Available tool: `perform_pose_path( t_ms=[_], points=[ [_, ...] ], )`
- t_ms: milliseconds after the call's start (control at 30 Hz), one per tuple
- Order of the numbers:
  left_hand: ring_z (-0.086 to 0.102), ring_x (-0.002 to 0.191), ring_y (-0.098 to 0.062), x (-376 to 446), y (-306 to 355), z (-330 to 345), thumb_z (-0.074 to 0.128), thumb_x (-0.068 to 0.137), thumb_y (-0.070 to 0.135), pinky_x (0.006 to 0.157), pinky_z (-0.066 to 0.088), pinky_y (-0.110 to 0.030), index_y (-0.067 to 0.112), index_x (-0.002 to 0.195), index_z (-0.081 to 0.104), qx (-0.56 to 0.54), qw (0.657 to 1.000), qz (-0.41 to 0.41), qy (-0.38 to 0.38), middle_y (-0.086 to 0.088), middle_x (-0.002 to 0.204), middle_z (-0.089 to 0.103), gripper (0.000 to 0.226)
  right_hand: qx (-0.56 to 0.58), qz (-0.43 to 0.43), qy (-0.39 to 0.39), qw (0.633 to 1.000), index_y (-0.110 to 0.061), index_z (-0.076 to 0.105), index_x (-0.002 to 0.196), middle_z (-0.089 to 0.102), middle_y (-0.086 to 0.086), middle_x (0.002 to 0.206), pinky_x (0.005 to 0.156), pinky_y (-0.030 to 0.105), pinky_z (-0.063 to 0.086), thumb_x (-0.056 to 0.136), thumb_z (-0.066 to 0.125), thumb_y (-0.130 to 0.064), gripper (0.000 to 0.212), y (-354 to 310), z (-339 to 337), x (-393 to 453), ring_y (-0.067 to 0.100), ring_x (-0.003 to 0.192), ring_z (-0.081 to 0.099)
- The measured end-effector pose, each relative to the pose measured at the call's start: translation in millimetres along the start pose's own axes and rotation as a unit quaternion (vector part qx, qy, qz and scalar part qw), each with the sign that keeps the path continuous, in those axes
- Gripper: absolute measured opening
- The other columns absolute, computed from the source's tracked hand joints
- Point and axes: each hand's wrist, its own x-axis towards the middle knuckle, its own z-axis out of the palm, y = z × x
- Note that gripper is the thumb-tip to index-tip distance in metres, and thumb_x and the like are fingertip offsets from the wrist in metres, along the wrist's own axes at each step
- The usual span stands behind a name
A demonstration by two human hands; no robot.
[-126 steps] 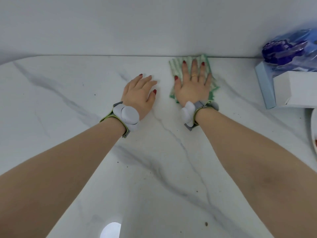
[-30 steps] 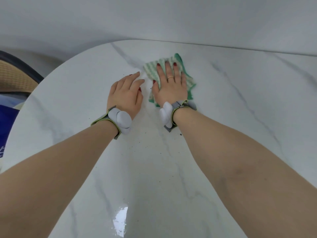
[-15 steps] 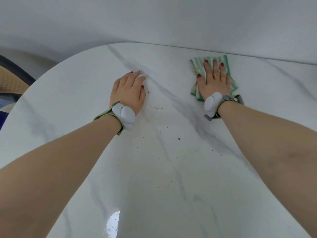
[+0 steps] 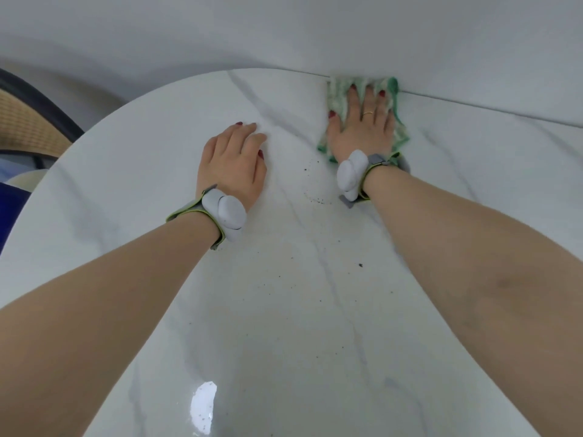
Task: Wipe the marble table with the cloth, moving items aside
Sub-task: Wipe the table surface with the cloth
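Note:
A white marble table [image 4: 284, 310] with grey veins fills the view. A green and white striped cloth [image 4: 398, 127] lies at the far edge, against the wall. My right hand [image 4: 362, 127] presses flat on the cloth with fingers spread, fingertips at the wall line. My left hand [image 4: 232, 162] rests palm down on the bare marble to the left, holding nothing, fingers close together. Dark crumbs [image 4: 315, 198] are scattered between the hands and toward me.
A white wall [image 4: 315, 33] runs along the table's far edge. The table's rounded left edge [image 4: 63, 159] drops off to a woven chair back [image 4: 28, 127] and something blue [image 4: 9, 200] below.
My right hand has pushed the cloth away from me to the wall edge, after sliding it rightward from beside the left hand. The left hand has stayed in place.

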Motion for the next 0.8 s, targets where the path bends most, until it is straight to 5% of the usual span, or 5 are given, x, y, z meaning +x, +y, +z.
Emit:
perform_pose_path(
  t_ms=[167,400,700,800],
  points=[
    [0.038,0.131,-0.026,-18,-21,-17,0.024,0.088,0.026,0.106,0.025,-0.037,0.012,0.122,0.053,0.024,0.999,-0.025,0.010,-0.005,0.137,0.049,0.047,0.017,-0.158,-0.033,0.987,-0.026,0.000,0.152,-0.007,-0.001,0.160,0.118,0.041,-0.007,0.099,0.019,-0.047,0.060,-103,12,-19,0.023,0.147,-0.011],
    [0.041,0.129,-0.027,-33,-34,-24,0.027,0.088,0.025,0.105,0.027,-0.039,0.011,0.124,0.051,0.044,0.998,-0.048,0.009,-0.006,0.137,0.049,0.046,0.009,-0.245,-0.068,0.967,-0.030,0.000,0.152,-0.007,-0.003,0.160,0.118,0.039,-0.006,0.100,0.018,-0.045,0.057,-105,11,-24,0.020,0.147,-0.011],
    [0.035,0.129,-0.035,-33,-61,-29,0.028,0.090,0.026,0.105,0.027,-0.044,0.008,0.131,0.044,0.066,0.992,-0.105,0.005,-0.012,0.143,0.039,0.047,0.021,0.062,0.019,0.998,-0.024,0.004,0.152,-0.003,0.004,0.160,0.119,0.044,-0.003,0.100,0.022,-0.044,0.059,-35,11,-12,0.028,0.147,-0.007],
    [0.032,0.130,-0.036,-34,-76,-31,0.030,0.091,0.027,0.108,0.023,-0.046,0.010,0.137,0.037,0.099,0.984,-0.148,-0.004,-0.011,0.145,0.035,0.049,0.030,0.090,0.027,0.995,-0.022,0.004,0.152,-0.003,0.006,0.160,0.118,0.045,-0.004,0.099,0.023,-0.044,0.061,-54,13,-10,0.029,0.147,-0.007]
  ],
)
